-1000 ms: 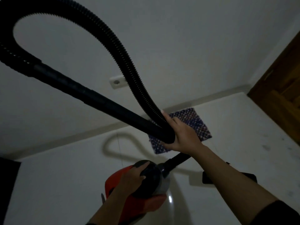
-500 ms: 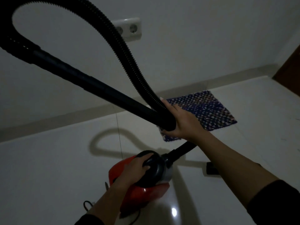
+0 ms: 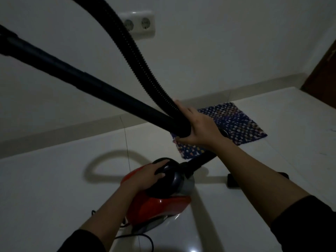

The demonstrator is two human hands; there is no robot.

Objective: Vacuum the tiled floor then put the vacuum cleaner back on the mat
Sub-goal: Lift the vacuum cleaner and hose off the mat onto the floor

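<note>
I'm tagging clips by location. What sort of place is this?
Probably a room in a home: a glossy tiled floor, a plain white wall with a double socket, and a small patterned mat by the wall.

The mat [image 3: 241,122] is dark blue, flecked all over with small white and pinkish checks. Near it, the vacuum cleaner [image 3: 156,206] is red with a black cap and a grey collar. The ribbed hose [image 3: 138,57] and the smooth tube [image 3: 81,77] are black. The floor [image 3: 54,188] tiles are glossy white, the wall [image 3: 218,42] behind the mat is white, and the door [image 3: 323,70] is brown.
</note>
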